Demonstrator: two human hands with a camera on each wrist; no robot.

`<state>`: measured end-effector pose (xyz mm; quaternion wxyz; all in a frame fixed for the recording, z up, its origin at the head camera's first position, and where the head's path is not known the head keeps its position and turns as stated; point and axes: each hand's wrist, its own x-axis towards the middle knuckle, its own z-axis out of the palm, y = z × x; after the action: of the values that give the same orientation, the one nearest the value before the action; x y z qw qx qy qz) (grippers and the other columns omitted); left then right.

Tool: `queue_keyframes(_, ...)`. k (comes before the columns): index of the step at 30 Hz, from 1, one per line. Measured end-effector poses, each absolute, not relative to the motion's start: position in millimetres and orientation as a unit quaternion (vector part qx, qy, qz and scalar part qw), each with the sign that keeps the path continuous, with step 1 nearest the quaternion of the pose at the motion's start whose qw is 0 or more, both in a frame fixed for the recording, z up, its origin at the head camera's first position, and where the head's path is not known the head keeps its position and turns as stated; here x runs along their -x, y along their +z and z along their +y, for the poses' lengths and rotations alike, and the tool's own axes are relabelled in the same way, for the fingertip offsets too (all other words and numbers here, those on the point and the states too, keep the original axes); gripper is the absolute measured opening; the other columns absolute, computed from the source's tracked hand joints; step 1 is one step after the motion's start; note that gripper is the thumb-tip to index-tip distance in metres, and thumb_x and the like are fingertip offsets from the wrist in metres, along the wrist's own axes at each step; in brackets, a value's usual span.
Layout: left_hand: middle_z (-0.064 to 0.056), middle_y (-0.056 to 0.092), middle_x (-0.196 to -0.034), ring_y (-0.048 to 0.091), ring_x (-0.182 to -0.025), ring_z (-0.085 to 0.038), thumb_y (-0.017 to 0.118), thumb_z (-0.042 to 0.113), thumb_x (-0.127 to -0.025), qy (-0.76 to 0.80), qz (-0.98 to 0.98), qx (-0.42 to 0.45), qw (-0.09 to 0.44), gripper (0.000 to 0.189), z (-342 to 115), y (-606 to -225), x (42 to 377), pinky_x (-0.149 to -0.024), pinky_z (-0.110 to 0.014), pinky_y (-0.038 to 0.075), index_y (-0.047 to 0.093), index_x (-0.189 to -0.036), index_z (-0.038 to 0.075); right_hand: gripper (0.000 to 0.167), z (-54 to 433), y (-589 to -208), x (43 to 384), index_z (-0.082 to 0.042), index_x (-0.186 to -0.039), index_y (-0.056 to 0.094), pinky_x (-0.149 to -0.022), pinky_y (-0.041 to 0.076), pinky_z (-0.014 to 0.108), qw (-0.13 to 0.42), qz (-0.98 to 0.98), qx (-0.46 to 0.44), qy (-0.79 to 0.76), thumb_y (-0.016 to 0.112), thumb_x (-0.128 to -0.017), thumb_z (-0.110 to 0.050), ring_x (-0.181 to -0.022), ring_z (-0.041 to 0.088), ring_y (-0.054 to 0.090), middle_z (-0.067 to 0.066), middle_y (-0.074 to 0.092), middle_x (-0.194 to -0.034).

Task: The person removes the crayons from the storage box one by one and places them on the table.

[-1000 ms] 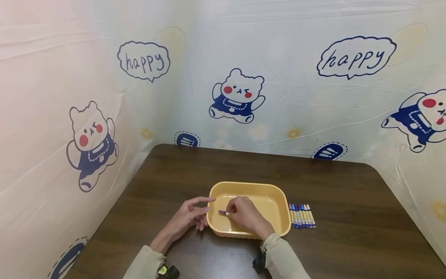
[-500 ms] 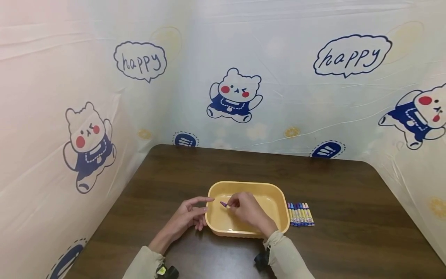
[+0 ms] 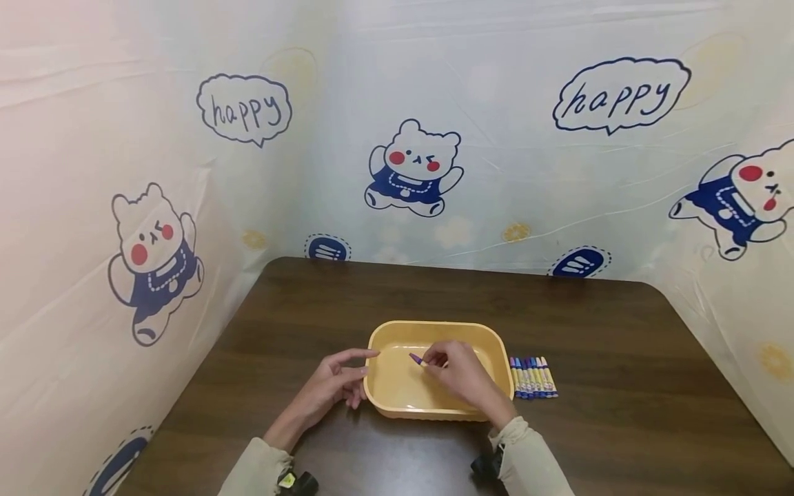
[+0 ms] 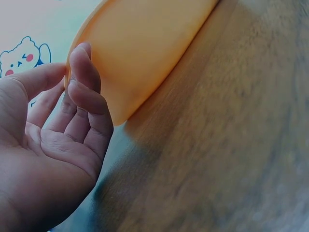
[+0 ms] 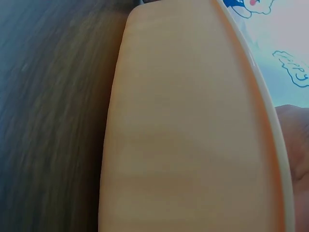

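Observation:
My right hand [image 3: 462, 375] pinches a purple-tipped crayon [image 3: 416, 359] over the inside of a yellow plastic basin [image 3: 397, 393]. The crayon's tip points left, and its other end is hidden by the fingers. At the basin's left end my left hand [image 3: 335, 382] holds the rim, its index finger reaching over the edge. In the left wrist view that hand's curled fingers [image 4: 87, 72] lie against the outer wall, with the thumb at the rim. The right wrist view is mostly the basin's front wall [image 5: 183, 116]; part of the right hand shows behind it.
Several crayons [image 3: 534, 378] in yellow wrappers lie side by side on the dark wooden table [image 3: 310, 296], close by the basin's right end. A printed cloth [image 3: 496, 158] with bears hangs around the table.
My right hand has moved to the right inside the basin, carrying the crayon, whose tip has tilted upward. The left hand stays at the rim.

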<state>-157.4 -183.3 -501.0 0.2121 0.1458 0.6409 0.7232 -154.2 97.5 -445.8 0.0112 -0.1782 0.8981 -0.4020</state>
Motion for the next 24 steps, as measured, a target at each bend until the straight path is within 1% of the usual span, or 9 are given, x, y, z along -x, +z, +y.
queue_keyframes(8, -0.006, 0.067, -0.069, 0.060, -0.054, -0.015, 0.058, 0.017, -0.101, 0.723, 0.640, -0.148, 0.216, 0.045, -183.0, -501.4, 158.1, -0.051, -0.024, 0.049, 0.050, -0.141, -0.002, 0.007, 115.2, -445.1, 146.7, -0.008, -0.090, 0.075, -0.066, 0.052, 0.023, 0.007, 0.903, 0.161, -0.398, 0.076, -0.085, -0.003, -0.072, 0.010, 0.058, -0.004, 0.067, -0.081)
queue_keyframes(11, -0.006, 0.067, -0.069, 0.060, -0.054, -0.015, 0.058, 0.017, -0.101, 0.724, 0.639, -0.152, 0.213, 0.046, -185.0, -501.2, 157.9, -0.051, -0.023, 0.049, 0.048, -0.141, -0.004, 0.007, 118.1, -444.0, 145.1, -0.007, -0.091, 0.075, -0.067, 0.053, 0.024, 0.000, 0.902, 0.169, -0.396, 0.075, -0.086, -0.002, -0.073, 0.009, 0.059, -0.003, 0.067, -0.081)
queue_keyframes(16, -0.006, 0.067, -0.070, 0.060, -0.055, -0.015, 0.057, 0.016, -0.102, 0.724, 0.636, -0.154, 0.217, 0.047, -186.7, -501.9, 158.6, -0.051, -0.023, 0.049, 0.046, -0.142, -0.006, 0.008, 122.6, -440.0, 140.5, -0.007, -0.090, 0.074, -0.069, 0.054, 0.025, -0.007, 0.903, 0.156, -0.399, 0.075, -0.085, 0.000, -0.074, 0.010, 0.060, -0.004, 0.066, -0.080)
queue_keyframes(24, -0.005, 0.068, -0.071, 0.061, -0.055, -0.015, 0.057, 0.016, -0.102, 0.726, 0.632, -0.159, 0.220, 0.048, -185.5, -502.5, 159.3, -0.052, -0.023, 0.050, 0.046, -0.142, -0.006, 0.011, 129.4, -437.6, 134.0, -0.007, -0.091, 0.075, -0.070, 0.055, 0.025, -0.009, 0.904, 0.128, -0.408, 0.077, -0.084, 0.001, -0.074, 0.011, 0.058, -0.004, 0.065, -0.081)
